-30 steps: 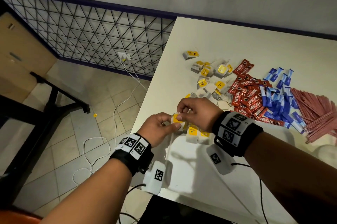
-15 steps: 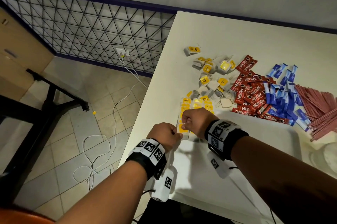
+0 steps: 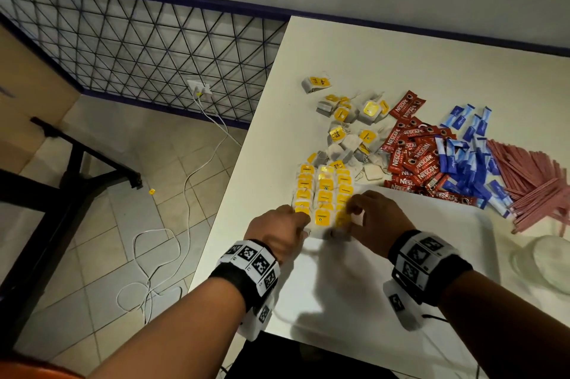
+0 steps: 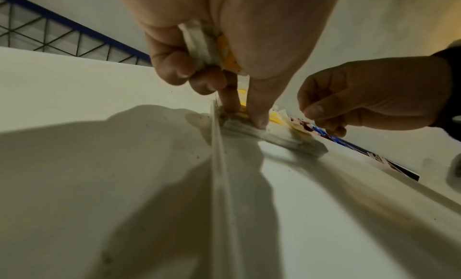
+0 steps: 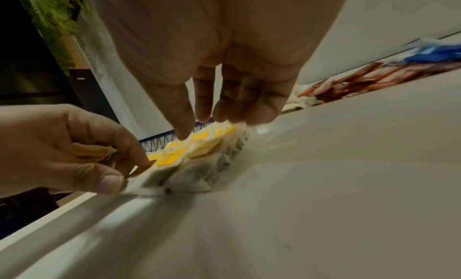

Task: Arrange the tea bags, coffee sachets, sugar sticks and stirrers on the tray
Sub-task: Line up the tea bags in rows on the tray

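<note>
Currently our left hand (image 4: 199, 52) grips spare tea bags (image 4: 199, 44); right hand (image 3: 374, 218), fingers loosely extended, holds nothing, touching rows (image 3: 324, 193) in the tray (image 3: 431, 239) corner; light, soft, tearable; lift by tags

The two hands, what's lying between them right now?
In the head view, rows of yellow-tagged tea bags in the tray's far left corner lie between the left hand and the right hand.
</note>
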Demonstrator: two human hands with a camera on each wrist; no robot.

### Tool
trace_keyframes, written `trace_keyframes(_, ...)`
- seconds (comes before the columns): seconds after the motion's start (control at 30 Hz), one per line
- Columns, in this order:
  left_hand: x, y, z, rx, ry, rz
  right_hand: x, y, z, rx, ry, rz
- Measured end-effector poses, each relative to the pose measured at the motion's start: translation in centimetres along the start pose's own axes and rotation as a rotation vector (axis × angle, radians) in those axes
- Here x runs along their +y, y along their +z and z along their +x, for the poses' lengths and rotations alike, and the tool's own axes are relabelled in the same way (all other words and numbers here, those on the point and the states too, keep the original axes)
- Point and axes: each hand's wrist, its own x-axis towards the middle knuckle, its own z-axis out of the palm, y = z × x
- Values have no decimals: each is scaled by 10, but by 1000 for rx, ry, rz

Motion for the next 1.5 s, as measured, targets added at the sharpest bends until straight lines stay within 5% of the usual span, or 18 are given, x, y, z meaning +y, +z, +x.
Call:
trace_keyframes(0.7, 13, -1, 6, -3, 107, 68, 2, 8, -6, -140, -35, -32)
trace_keyframes(0.77, 20, -5, 5, 49, 5, -268, 1, 3, -7, -71, -64, 20)
trace_keyframes(0.83, 31, -13, 1, 47, -182, -905, -4, -6, -7, 49, -92, 100)
trace_keyframes(0.93, 43, -27, -6, -256, -372, -1699, -23, -21, -7, 142, -170, 237)
trace_keyframes(1.0, 46, -29, -9, -341, -323, -1821, -35, -29, -9, 161, -288, 335)
trace_keyframes(1.3, 64, -23, -19, -337, -147, -1679, -41, -48, -10, -104, -342, 78)
trace_keyframes(1.37, 60, -16, -21, -231, -174, -1494, -40, -52, -13, -119, -304, 46)
trace_keyframes(1.5, 51, 0, -23, -31, -182, -774, -37, -51, -16, -132, -264, 37)
